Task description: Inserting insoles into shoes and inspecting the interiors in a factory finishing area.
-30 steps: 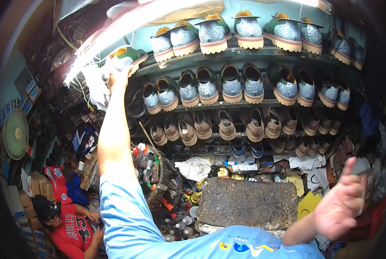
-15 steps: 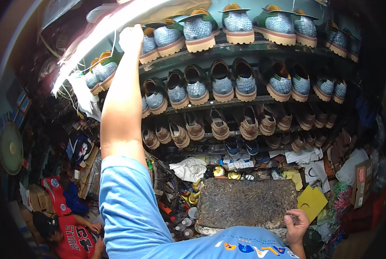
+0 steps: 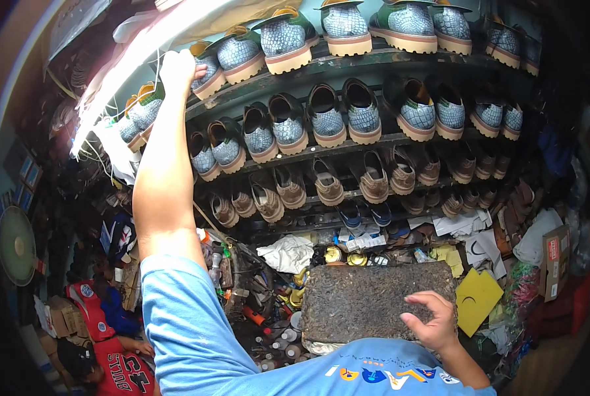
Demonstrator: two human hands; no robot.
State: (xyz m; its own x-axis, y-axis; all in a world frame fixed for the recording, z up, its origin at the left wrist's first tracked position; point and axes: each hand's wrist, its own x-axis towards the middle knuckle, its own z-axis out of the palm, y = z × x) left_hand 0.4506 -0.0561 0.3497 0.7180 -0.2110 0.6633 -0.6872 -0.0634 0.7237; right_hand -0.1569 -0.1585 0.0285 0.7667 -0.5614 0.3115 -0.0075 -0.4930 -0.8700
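My left hand (image 3: 178,70) is raised at the upper left, in front of the top shelf's left end. Its fingers look curled in the glare, their tips beside a blue-grey scale-patterned shoe (image 3: 208,78); anything inside them is hidden. A thin white cord (image 3: 157,71) hangs close to that hand. Low on the right, my right hand (image 3: 433,321) hovers over the corner of a dark, rough-topped rectangular block (image 3: 367,300). Thumb and fingers are apart, holding nothing.
Shelves bear rows of blue-grey shoes (image 3: 361,119) and brown shoes (image 3: 374,181). Bottles (image 3: 280,344), a white cloth (image 3: 286,255) and yellow sheet (image 3: 478,301) surround the block. A person in red (image 3: 120,366) sits lower left, near a round fan (image 3: 16,245).
My left hand has shifted left and slightly down along the top shelf. My right hand has risen leftward from the block's edge to over its top, its fingers spreading apart.
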